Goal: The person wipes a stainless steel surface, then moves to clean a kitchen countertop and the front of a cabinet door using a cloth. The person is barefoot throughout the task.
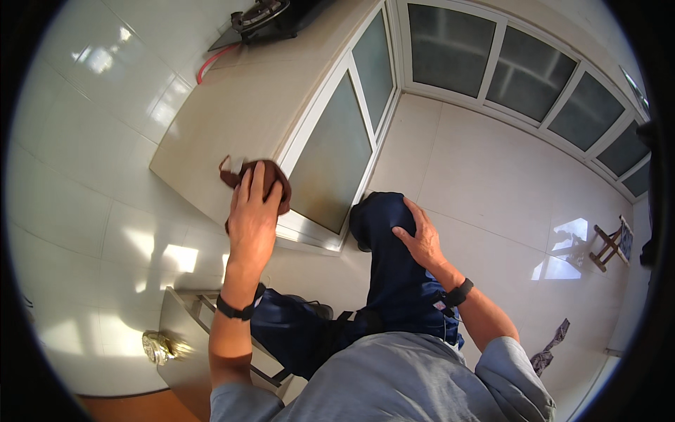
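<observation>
My left hand (254, 211) lies palm down on a dark brown cloth (279, 184), pressing it at the near corner of the beige countertop (211, 126). Part of the cloth sticks out past my fingertips, and some hangs over the edge beside the cabinet. My right hand (422, 240) rests on my bent right knee (385, 216), thumb spread from the fingers, holding nothing. Below the counter is a white-framed cabinet with a frosted glass door (332, 163).
A gas stove (258, 18) with a red hose (211, 60) stands farther along the counter. More glass-doored cabinets (453, 45) line the far side. A folding stool (611, 245) and a patterned cloth (551, 345) lie rightward. A shiny door knob (157, 348) is at lower left.
</observation>
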`<state>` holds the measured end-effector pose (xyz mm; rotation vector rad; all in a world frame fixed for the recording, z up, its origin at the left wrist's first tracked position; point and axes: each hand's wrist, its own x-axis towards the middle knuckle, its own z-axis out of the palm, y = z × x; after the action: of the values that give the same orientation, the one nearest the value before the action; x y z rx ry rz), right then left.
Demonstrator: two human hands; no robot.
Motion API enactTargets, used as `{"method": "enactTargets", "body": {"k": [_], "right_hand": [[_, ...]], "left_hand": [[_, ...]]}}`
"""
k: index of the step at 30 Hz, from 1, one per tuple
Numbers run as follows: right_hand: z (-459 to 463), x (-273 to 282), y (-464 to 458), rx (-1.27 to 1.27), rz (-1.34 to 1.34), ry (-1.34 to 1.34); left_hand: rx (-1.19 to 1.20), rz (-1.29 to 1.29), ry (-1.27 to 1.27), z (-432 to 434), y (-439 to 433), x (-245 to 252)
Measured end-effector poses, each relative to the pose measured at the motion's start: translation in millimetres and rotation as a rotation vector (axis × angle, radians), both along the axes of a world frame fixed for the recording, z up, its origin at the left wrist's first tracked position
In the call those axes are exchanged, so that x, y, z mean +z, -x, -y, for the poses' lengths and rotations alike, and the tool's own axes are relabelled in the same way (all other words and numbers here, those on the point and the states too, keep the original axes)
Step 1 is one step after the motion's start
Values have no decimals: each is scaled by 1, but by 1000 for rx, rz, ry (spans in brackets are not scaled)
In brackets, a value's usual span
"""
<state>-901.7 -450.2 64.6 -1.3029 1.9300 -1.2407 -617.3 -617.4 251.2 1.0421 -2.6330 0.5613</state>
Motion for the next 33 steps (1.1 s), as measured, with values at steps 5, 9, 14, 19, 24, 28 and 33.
{"method": "enactTargets", "body": {"k": [5, 9, 14, 19, 24, 28, 33], "right_hand": [[1, -1, 6, 15, -9, 11], [3, -2, 1, 29, -23, 40], [6, -8, -3, 46, -55, 74], [1, -10, 4, 49, -54, 46], [-17, -19, 34, 115, 126, -105], [-42, -31, 62, 112, 493, -194], [-84, -76, 110, 153, 461, -458]], "left_hand": [[78, -35, -51, -25, -34, 7], [124, -84, -81, -27, -27, 5], [30, -157, -13, -4, -1, 2], [23, -170, -88, 11, -3, 2], [-30, -277, -140, 13, -12, 3], [-27, -263, -157, 15, -11, 0], [-47, -281, -154, 16, -14, -2]]}}
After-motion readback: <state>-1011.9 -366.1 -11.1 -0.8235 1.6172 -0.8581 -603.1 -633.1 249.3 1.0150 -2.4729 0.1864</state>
